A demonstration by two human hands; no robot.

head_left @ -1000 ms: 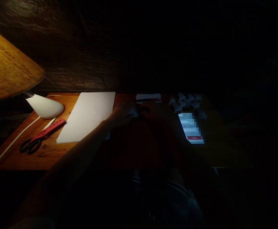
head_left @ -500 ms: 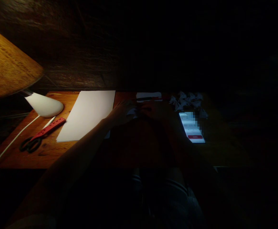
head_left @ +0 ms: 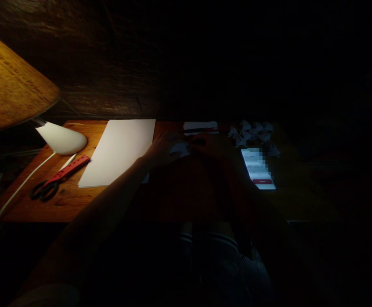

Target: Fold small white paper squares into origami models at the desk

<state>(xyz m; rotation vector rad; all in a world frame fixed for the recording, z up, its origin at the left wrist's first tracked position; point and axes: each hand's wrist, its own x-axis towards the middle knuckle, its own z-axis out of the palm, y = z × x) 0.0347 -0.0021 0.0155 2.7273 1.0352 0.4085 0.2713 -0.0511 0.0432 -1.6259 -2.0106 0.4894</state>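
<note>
Right, both hands are down on a small white piece of paper (head_left: 180,148) at the middle of the desk (head_left: 64,200). The left hand (head_left: 162,150) presses on its near-left edge, fingers spread flat; the right hand (head_left: 211,147) sits in deep shadow just right of the paper, and whether its grip is closed on the sheet or only resting there, I cannot tell. This looks like folding work, a crease being pressed in, and the next move would call for a firm pinch along the fold with the other hand steadying the sheet.

Left of the small paper lies a big blank sheet (head_left: 118,151), then red-handled scissors (head_left: 58,177), then the white lamp base (head_left: 62,140) under its woven shade (head_left: 10,94). Right of the paper glows a phone (head_left: 258,168), with a heap of crumpled paper (head_left: 251,133) behind it and a flat notepad (head_left: 201,126) behind the hands.

Against a second ago, the hands have hardly shifted; the whole view has merely slid a touch as the head moved.
</note>
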